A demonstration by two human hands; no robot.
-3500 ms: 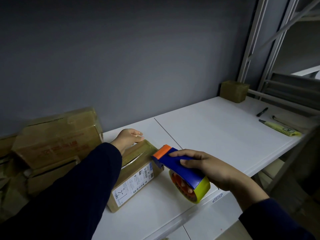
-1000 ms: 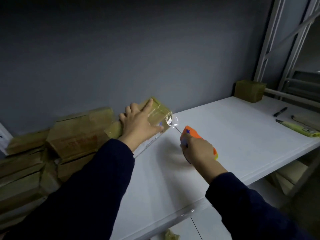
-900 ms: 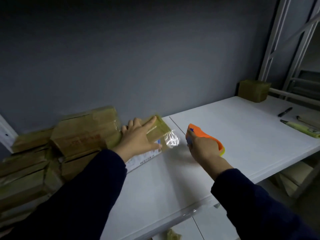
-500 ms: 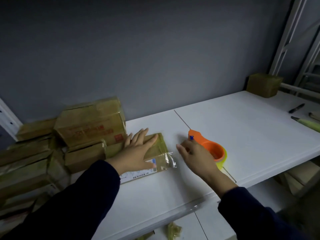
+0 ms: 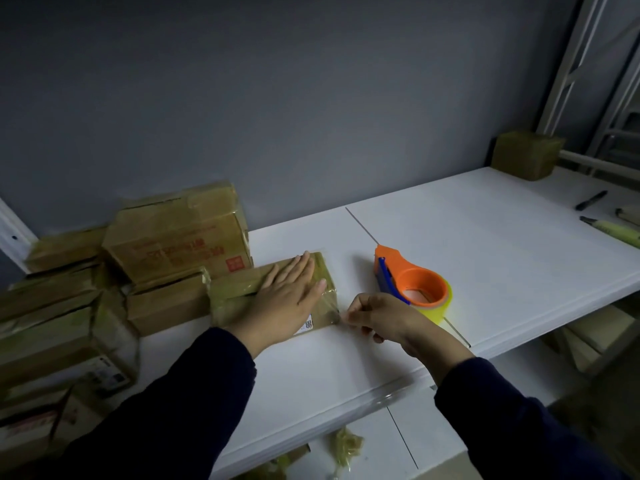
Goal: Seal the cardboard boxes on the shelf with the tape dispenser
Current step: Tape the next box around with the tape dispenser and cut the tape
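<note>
left hand [image 5: 290, 301] flat, right hand [image 5: 382, 320] fingers pinched

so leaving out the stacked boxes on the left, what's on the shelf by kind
boxes: 2, one under the left hand, one far right
tape dispenser: 1
black marker: 1
yellow-green tool: 1
total: 5, not counting an object cut off at the right edge

The person wears a long-sleeved top of plain dark navy cloth, of which only the arms show: the dark navy left sleeve [image 5: 166, 410] fills the lower left of the frame and the dark navy right sleeve [image 5: 512, 420] the lower right. Each ends in a plain edge at the wrist, beyond which the bare left hand [image 5: 287, 301] and bare right hand [image 5: 384, 320] show near the middle of the frame.
</note>
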